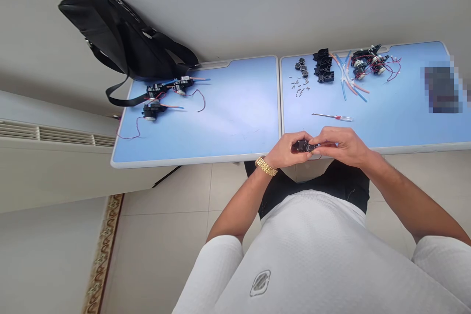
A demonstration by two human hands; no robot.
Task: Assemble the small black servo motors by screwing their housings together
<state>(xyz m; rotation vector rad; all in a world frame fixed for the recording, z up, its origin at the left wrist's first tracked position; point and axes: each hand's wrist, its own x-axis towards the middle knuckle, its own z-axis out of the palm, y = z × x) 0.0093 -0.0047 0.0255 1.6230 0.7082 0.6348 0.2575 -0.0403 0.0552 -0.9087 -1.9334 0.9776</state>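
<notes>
Both my hands meet just above the front edge of the right blue table. My left hand and my right hand together hold a small black component with a round metal end, and my fingers hide much of it. A red-handled screwdriver lies on the table a little beyond my right hand. Farther back are a scatter of tiny screws, several black housings, blue and orange tubes, and wired assemblies.
A second blue table adjoins on the left, holding several wired assemblies. A black bag rests at its far corner. A wall radiator sits left, and a pixelated dark object lies far right.
</notes>
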